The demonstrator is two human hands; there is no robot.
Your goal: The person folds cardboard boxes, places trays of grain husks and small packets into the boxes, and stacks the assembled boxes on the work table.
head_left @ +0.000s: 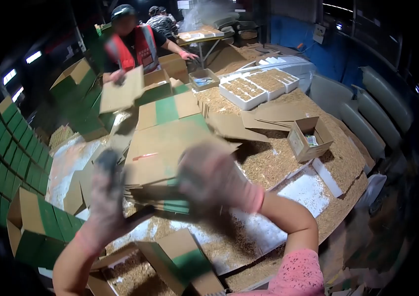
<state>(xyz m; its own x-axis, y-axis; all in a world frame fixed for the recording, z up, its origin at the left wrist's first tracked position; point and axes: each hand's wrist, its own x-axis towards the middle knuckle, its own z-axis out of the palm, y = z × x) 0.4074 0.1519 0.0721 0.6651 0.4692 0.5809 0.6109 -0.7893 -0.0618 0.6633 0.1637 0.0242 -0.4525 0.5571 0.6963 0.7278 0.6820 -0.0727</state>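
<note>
left hand (108, 209) splayed, grasping nothing — right hand (214, 180) blurred, grip unclear — cardboard stack (162, 130) beyond them

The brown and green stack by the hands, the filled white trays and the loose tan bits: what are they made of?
Brown and green stack: probably cardboard, matte; thin flat layers show at its edge. White trays: perhaps foam or plastic, fairly smooth; the pale, plain walls fit either. Loose tan bits: dull and dry-looking, maybe wood shavings or husks, but too small to tell.
</note>
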